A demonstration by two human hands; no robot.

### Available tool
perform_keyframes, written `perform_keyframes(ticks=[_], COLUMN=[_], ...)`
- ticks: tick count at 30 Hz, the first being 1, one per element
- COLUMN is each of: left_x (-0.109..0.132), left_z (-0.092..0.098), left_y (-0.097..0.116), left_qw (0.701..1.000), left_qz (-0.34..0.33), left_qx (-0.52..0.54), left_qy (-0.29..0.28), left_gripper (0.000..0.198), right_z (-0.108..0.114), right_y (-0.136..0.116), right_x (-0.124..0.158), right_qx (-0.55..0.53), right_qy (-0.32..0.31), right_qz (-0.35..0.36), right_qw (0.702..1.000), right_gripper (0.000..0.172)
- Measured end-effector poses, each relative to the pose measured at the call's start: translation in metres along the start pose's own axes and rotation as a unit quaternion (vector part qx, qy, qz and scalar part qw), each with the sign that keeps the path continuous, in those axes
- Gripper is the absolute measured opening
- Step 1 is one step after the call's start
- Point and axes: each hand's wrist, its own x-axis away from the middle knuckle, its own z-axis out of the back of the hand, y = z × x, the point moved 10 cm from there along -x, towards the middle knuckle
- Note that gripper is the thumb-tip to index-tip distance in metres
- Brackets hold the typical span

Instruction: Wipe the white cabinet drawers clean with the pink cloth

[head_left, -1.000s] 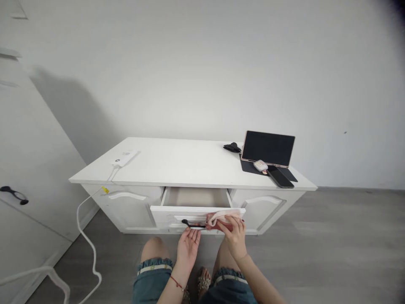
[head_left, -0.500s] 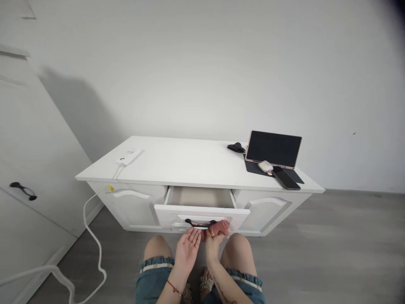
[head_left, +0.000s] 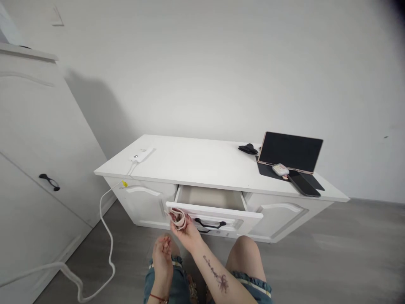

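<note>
My right hand (head_left: 186, 232) is closed around a rolled pink cloth (head_left: 178, 217), which shows a pale, layered end. Hand and cloth are in front of the left part of the drawer front. Lower and to the left, my left hand (head_left: 162, 251) holds nothing; its palm is turned up and its fingers are loosely bent, a little blurred. The drawer (head_left: 253, 215) of the white cabinet is pulled out, and its inside shows a bare bottom near the front. A black handle (head_left: 210, 223) sits on the drawer front, right of my right hand.
On the cabinet top (head_left: 193, 158), a propped tablet (head_left: 290, 150), a phone (head_left: 303, 183), a small white case (head_left: 280, 169) and a black object (head_left: 248, 148) lie at the right. A white power strip (head_left: 141, 155) sits at the left; its cable (head_left: 109, 236) hangs to the floor.
My right hand has carried the pink cloth left from beside the handle and turned its rolled end up. My left hand has dropped back, lower and left. The view has shifted slightly.
</note>
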Motion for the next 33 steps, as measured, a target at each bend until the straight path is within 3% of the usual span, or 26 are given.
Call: perform_keyframes(ticks=[2,3,4,6,8,10,12,15,19,22,25,29,31,33], left_x=[0.001,0.003,0.007,0.018,0.033,0.050,0.062,0.065,0.056,0.051,0.046,0.037,0.031,0.025], left_z=[-0.006,-0.013,-0.023,-0.047,-0.075,-0.104,-0.127,-0.143,-0.142,-0.140,-0.141,-0.154,-0.166,-0.180], left_y=[-0.011,-0.020,-0.030,-0.051,-0.071,-0.085,-0.094,-0.101,-0.104,-0.105,-0.105,-0.105,-0.105,-0.104], left_qw=[0.999,0.998,0.996,0.986,0.972,0.957,0.944,0.944,0.952,0.953,0.952,0.949,0.949,0.948], left_qz=[0.021,0.038,0.060,0.110,0.154,0.180,0.193,0.191,0.163,0.141,0.120,0.106,0.101,0.095], left_qx=[-0.011,-0.017,-0.023,-0.032,-0.040,-0.049,-0.052,-0.045,-0.043,-0.045,-0.070,-0.094,-0.100,-0.106], left_qy=[-0.021,-0.042,-0.067,-0.119,-0.172,-0.223,-0.261,-0.265,-0.254,-0.264,-0.273,-0.281,-0.282,-0.284], left_gripper=[0.024,0.024,0.023,0.020,0.019,0.020,0.020,0.019,0.014,0.014,0.013,0.018,0.021,0.023], right_z=[0.016,0.025,0.033,0.048,0.064,0.086,0.116,0.160,0.193,0.218,0.249,0.280,0.283,0.276], right_y=[-0.015,-0.020,-0.025,-0.034,-0.041,-0.046,-0.049,-0.050,-0.047,-0.043,-0.025,0.022,0.041,0.052], right_x=[0.013,0.022,0.032,0.054,0.074,0.092,0.108,0.130,0.156,0.173,0.188,0.205,0.210,0.212], right_qx=[-0.122,-0.223,-0.334,-0.525,-0.619,-0.649,-0.644,-0.651,-0.738,-0.788,-0.784,-0.703,-0.658,-0.641], right_qy=[0.001,0.001,-0.005,-0.020,-0.025,-0.006,0.033,0.077,0.067,0.077,0.124,0.221,0.250,0.260], right_qz=[0.007,0.002,-0.005,-0.027,-0.044,-0.042,-0.020,0.000,-0.039,-0.031,0.002,0.001,-0.006,-0.007], right_qw=[0.992,0.975,0.942,0.850,0.784,0.760,0.764,0.755,0.670,0.610,0.609,0.676,0.711,0.722], right_gripper=[0.041,0.035,0.029,0.022,0.020,0.020,0.021,0.024,0.022,0.023,0.024,0.027,0.028,0.029])
